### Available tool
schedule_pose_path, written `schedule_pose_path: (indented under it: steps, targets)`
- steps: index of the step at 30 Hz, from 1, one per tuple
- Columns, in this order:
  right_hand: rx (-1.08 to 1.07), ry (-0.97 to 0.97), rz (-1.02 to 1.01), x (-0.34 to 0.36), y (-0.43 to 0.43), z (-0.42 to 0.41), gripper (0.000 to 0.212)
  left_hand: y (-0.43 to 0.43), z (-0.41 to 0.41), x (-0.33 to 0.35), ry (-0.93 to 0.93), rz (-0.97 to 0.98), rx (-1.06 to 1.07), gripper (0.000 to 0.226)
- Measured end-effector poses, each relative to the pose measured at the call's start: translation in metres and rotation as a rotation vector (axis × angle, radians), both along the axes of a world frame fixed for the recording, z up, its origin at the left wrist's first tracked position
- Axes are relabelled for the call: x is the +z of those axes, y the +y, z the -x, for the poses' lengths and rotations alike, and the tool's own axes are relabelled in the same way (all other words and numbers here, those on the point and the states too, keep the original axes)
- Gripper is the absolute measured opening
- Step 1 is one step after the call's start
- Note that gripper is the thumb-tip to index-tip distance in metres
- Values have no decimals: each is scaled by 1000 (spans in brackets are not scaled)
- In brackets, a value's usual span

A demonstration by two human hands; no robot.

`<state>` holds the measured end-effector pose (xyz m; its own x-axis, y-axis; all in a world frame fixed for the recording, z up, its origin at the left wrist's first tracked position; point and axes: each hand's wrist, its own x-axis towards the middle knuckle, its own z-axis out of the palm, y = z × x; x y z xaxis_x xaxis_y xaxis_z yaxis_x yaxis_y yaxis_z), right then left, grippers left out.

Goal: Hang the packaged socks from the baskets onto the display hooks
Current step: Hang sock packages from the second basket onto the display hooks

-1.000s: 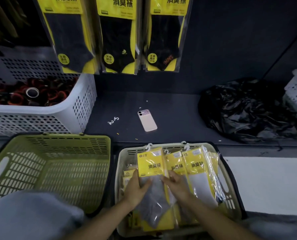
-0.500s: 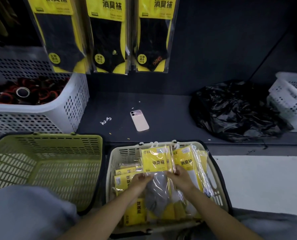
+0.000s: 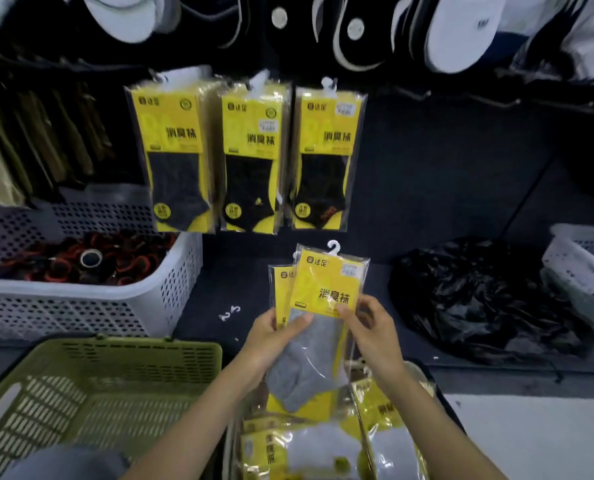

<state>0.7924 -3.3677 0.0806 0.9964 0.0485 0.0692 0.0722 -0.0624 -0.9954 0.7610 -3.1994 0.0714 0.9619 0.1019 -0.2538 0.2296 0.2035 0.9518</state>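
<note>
- now, hung sock packs point(image 3: 254, 150) fill the wall from 11 to 12 o'clock; what look like bare display hooks point(image 3: 413, 94) stand at 1 o'clock.
- the beige basket point(image 3: 421, 374) at 6 o'clock holds more packs.
- a few grey-sock packs point(image 3: 326, 292) are raised at centre, above that basket: the carrying step, i judge.
- left hand point(image 3: 271, 337) and right hand point(image 3: 371, 327) pinch them, thumbs in front.
- next, the white hanger point(image 3: 333, 247) needs threading onto a hook.

Shiny wrap, matt baskets.
The sock pack point(image 3: 326, 296) is clear glossy plastic over yellow card and grey knitted cloth; the green basket point(image 3: 98, 393) and white basket point(image 3: 81, 306) are matt plastic; the black bag point(image 3: 479, 299) is shiny, crinkled film.
</note>
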Motion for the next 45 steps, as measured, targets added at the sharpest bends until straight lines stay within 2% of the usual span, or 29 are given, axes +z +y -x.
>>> schedule_pose_path:
  steps: [2, 4, 10, 13, 15, 18, 22, 24, 30, 34, 36, 39, 45]
  targets:
    - [-11, -78, 63, 21, 9, -10, 11, 2, -10, 23, -68, -33, 36, 42]
    - [5, -115, 28, 43, 18, -19, 10, 5, -19, 43, -133, -51, 53, 30]
    - [105, -101, -245, 92, 29, -39, 21, 26, -36, 86, -242, -36, 62, 41]
    - [165, -59, -263, 107, 30, -49, 23, 37, -46, 102, -265, -60, 155, 40]
    - [185, -51, -231, 116, 31, -57, 23, 46, -54, 113, -311, -87, 219, 30]
    - [112, -63, -247, 134, 25, -74, 18, 65, -64, 130, -397, -136, 322, 12]
    - [-7, -102, -227, 168, 13, -104, 15, 93, -71, 160, -512, -168, 415, 6]
    - [-30, -135, -211, 181, 13, -118, 14, 101, -74, 172, -556, -179, 444, 11]
    - [10, -162, -139, 196, 37, -153, 12, 110, -87, 190, -553, -122, 473, 25]
    - [-21, -184, -142, 187, 54, -172, 9, 108, -94, 193, -581, -97, 459, 15]
    - [-72, -182, -142, 179, 61, -184, 7, 107, -97, 194, -598, -95, 447, 8]
    - [-193, -180, -107, 171, 72, -202, 5, 108, -102, 194, -604, -91, 447, 10]
    - [-422, -98, -68, 175, 81, -231, 19, 107, -108, 192, -582, -89, 462, 15]
